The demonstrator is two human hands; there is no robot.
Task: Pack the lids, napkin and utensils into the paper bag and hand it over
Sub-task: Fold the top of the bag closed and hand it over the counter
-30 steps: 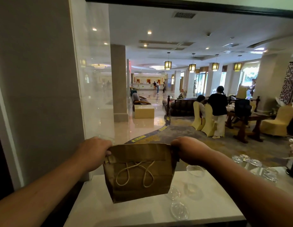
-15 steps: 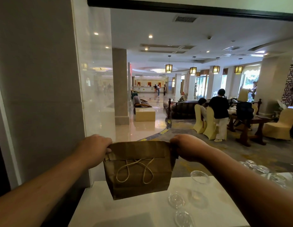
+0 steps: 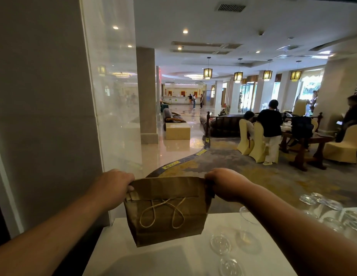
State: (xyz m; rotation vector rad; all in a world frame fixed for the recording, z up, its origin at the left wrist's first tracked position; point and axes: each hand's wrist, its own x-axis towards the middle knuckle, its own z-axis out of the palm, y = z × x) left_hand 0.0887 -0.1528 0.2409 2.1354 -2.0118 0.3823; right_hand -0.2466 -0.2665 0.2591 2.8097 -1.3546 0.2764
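Note:
A brown paper bag (image 3: 167, 212) with its top folded over and a twine handle lying on its near face hangs in the air above the white table (image 3: 173, 259). My left hand (image 3: 113, 186) pinches the bag's upper left corner. The upper right corner is gripped by my right hand (image 3: 223, 183). Both arms are stretched forward. What is inside the bag is hidden. Clear plastic lids (image 3: 220, 244) lie on the table to the right of the bag.
Several clear glasses and lids (image 3: 333, 214) stand at the table's right end. A grey wall and glass panel (image 3: 106, 96) rise close on the left. Beyond the table is a hall with people at a dining table (image 3: 305, 140) and yellow chairs.
The bag and both hands have stayed at about the same height, held out in front. The view has shifted slightly, bringing a standing person into sight at the far right.

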